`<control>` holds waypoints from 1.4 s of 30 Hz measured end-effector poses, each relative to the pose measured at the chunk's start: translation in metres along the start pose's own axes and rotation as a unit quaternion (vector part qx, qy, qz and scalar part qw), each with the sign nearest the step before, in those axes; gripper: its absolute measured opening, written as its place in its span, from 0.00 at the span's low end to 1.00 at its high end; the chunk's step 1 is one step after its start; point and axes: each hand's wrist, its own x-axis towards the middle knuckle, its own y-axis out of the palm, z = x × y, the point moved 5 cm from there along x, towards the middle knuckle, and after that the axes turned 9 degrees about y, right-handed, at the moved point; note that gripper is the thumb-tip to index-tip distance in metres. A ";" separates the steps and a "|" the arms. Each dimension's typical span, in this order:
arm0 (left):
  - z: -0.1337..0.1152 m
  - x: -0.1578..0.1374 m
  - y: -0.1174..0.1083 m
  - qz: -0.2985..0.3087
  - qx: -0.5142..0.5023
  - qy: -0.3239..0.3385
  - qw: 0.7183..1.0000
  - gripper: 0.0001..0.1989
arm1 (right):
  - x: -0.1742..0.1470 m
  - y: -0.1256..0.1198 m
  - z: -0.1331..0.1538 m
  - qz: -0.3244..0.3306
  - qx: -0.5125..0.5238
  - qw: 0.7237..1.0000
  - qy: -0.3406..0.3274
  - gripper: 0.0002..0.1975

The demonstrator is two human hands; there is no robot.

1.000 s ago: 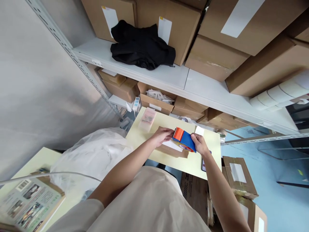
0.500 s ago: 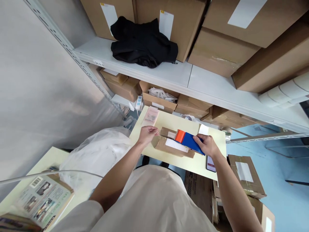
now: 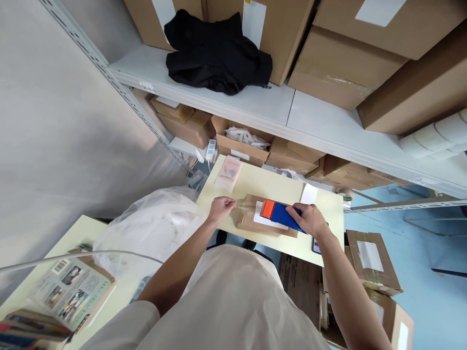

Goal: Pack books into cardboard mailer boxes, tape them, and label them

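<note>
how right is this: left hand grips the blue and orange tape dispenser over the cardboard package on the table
Wrong hand: the head view shows the right hand gripping the blue and orange tape dispenser over the cardboard package on the table.

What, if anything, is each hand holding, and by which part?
Right hand: blue-and-orange tape dispenser, by its blue end. Left hand: clear tape, apparently pinched by its loose end.

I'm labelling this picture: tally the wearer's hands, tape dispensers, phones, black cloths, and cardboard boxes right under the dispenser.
Left hand and right hand: 2
Tape dispenser: 1
Phone, partly hidden: 1
Black cloth: 1
Cardboard box: 1
Total: 6
</note>
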 end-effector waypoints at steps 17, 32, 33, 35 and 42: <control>0.032 -0.022 0.040 0.098 0.368 0.119 0.917 0.08 | -0.006 0.009 -0.007 -0.022 0.024 0.999 0.011 0.23; -0.038 -0.038 0.062 0.241 0.395 0.367 0.806 0.62 | -0.006 0.006 -0.003 -0.022 0.029 0.999 -0.003 0.23; -0.043 -0.037 0.070 0.262 0.423 0.366 0.787 0.63 | -0.005 0.006 -0.003 -0.016 0.029 0.999 -0.006 0.23; -0.048 -0.033 0.081 0.280 0.468 0.348 0.763 0.62 | -0.003 0.005 0.000 0.002 0.032 0.999 -0.017 0.23; -0.053 -0.018 0.077 0.290 0.535 0.346 0.714 0.61 | 0.001 -0.013 -0.015 0.023 -0.034 0.999 -0.021 0.25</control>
